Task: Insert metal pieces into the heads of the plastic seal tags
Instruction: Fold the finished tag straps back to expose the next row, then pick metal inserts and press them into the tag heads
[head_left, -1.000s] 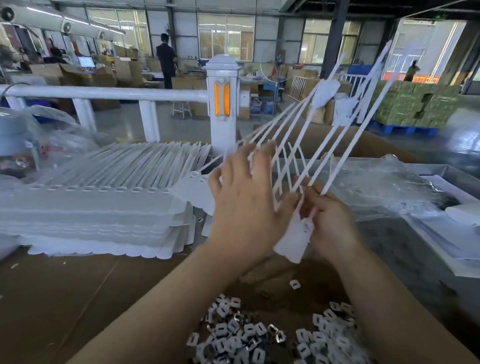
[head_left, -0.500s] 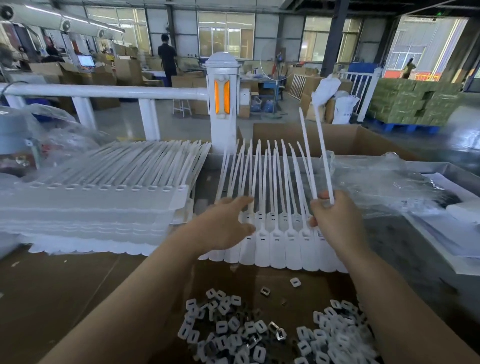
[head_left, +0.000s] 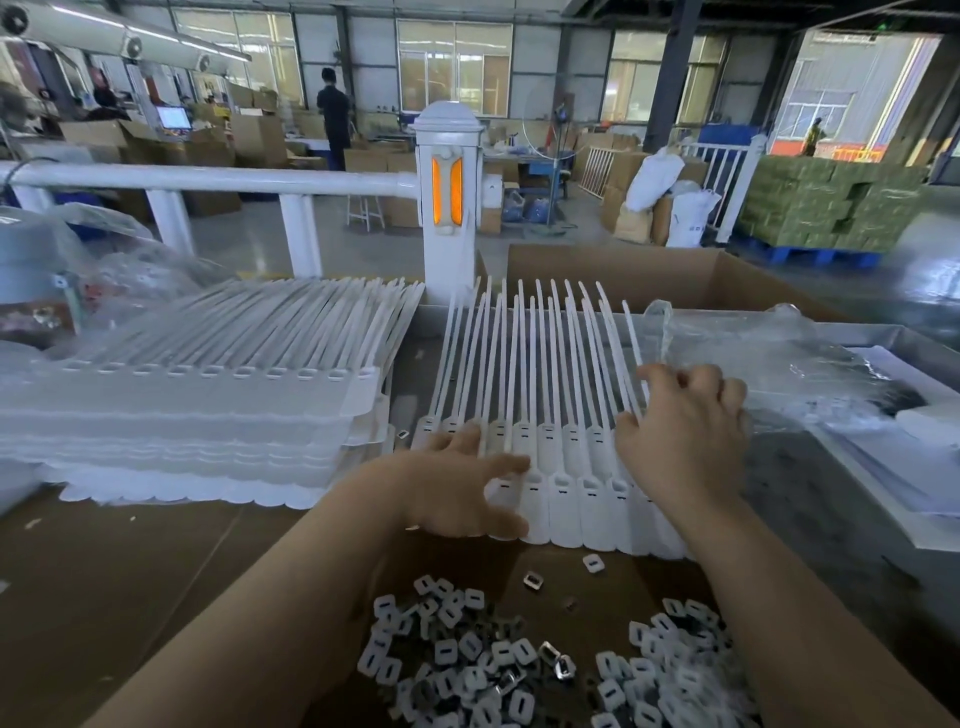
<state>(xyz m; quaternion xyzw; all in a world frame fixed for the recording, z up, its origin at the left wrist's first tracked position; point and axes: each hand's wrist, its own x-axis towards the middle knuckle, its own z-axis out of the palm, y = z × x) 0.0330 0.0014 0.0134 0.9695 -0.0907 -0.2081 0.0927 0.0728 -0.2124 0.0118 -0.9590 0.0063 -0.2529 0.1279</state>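
Two joined rows of white plastic seal tags lie flat in front of me, heads toward me, tails pointing away. My left hand rests spread on the heads at the left end of the rows, fingers apart. My right hand lies palm down on the tails at the right end, fingers loosely spread, pressing them down. A heap of small metal pieces and white inserts lies close to me on the cardboard surface, between my forearms. A few loose pieces lie just below the tag heads.
A tall stack of more tag sheets fills the left side. Clear plastic bags and a metal tray lie to the right. An open cardboard box and a white railing post stand behind.
The tag sheet, held up in both hands a second ago, has been laid flat on the bench. My right hand let the last raised tails down and now presses on them.
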